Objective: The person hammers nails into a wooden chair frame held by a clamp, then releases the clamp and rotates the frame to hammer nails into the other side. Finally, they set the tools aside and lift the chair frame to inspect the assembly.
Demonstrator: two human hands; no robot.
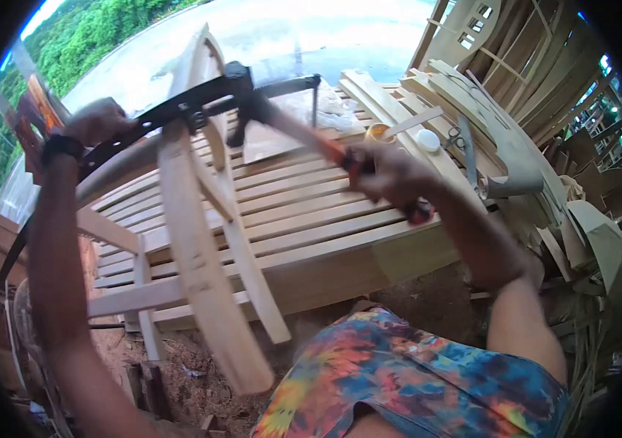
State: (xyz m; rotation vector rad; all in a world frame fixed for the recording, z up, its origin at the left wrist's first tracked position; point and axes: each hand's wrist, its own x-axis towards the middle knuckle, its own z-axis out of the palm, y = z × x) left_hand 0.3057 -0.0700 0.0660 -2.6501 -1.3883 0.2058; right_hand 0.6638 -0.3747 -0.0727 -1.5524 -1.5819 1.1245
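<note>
Tie-dyed shirt (406,372), left hand (99,122) around flat metal clamp (161,114), right hand (397,174) around red-handled hammer (303,135), slatted wood (311,206) beneath.

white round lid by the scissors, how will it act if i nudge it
The white round lid is probably light, being small beside the scissors. It looks likelier to slide than roll, as it lies flat. Its even round rim suggests something fairly stiff.

This is an open-sided woodworking workshop, shown by the slatted wooden bench (303,219), cut boards (464,95) stacked alongside, scissors (454,137), and greenery (117,33) visible outside.
</note>
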